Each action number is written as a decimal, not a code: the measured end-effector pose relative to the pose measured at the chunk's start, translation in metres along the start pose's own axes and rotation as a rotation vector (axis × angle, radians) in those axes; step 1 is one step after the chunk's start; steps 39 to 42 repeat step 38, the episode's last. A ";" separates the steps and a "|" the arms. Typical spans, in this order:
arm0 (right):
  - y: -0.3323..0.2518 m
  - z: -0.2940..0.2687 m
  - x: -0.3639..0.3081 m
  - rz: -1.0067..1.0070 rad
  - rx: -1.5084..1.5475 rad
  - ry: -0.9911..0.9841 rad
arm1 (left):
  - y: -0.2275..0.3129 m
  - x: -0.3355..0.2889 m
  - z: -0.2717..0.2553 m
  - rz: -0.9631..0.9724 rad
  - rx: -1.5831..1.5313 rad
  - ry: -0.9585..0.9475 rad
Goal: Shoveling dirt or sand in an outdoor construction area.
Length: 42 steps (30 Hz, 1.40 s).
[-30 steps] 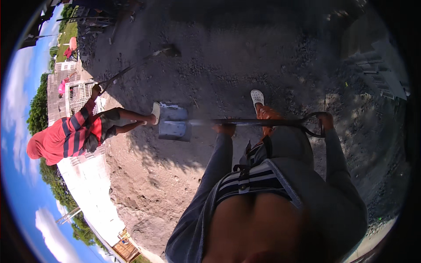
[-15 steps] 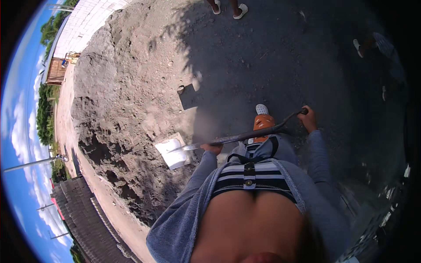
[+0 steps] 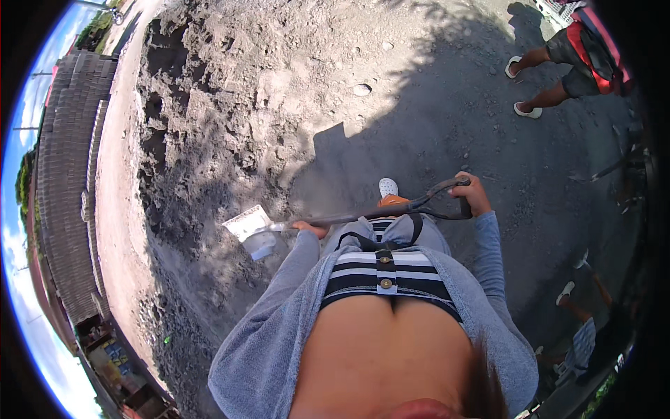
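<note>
A shovel with a dark shaft (image 3: pixel 363 214) lies slantwise across the front of my body, above my legs. Low on the shaft, close to the metal socket, my left hand (image 3: pixel 312 229) is closed around it. My right hand (image 3: pixel 474 195) grips the D-shaped handle at the other end. The bright blade (image 3: pixel 246 223) points left over grey, gravelly soil, its lower part in shade. Glare hides whether any soil lies on the blade.
A rough mound of sand (image 3: pixel 244 105) rises to the left. At the upper right stands a person in dark shorts (image 3: pixel 576 66); another person's striped garment (image 3: pixel 583 342) shows at the lower right. A stacked block wall (image 3: pixel 70 174) lines the far left.
My view has turned left, so the mound and the standing person have swung rightward in the picture. Both hands keep their hold on the shovel, whose D-shaped handle now shows more fully.
</note>
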State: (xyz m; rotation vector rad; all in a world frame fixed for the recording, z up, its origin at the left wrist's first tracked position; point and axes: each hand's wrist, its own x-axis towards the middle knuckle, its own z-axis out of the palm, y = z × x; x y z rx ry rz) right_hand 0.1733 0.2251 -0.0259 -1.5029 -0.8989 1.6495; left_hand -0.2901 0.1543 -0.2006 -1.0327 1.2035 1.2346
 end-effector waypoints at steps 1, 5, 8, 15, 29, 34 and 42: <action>-0.020 0.001 0.020 -0.021 -0.039 -0.086 | -0.003 -0.004 0.006 0.008 -0.062 -0.017; -0.089 0.038 0.104 0.243 -0.051 -0.414 | 0.036 0.053 -0.019 0.169 -0.138 -0.144; -0.115 0.068 0.151 0.386 -0.042 -0.506 | 0.051 0.056 0.013 0.130 -0.139 -0.056; -0.137 0.152 0.211 0.413 0.038 -0.299 | 0.088 0.046 0.148 0.068 -0.024 -0.061; -0.199 0.411 0.303 0.460 0.714 -0.011 | 0.259 0.033 0.484 0.446 0.377 -0.522; -0.172 0.501 0.454 0.048 -0.128 -0.570 | 0.260 0.002 0.512 0.620 0.944 -0.688; -0.140 0.519 0.557 0.555 0.533 -0.239 | 0.246 -0.036 0.516 1.097 1.502 -0.554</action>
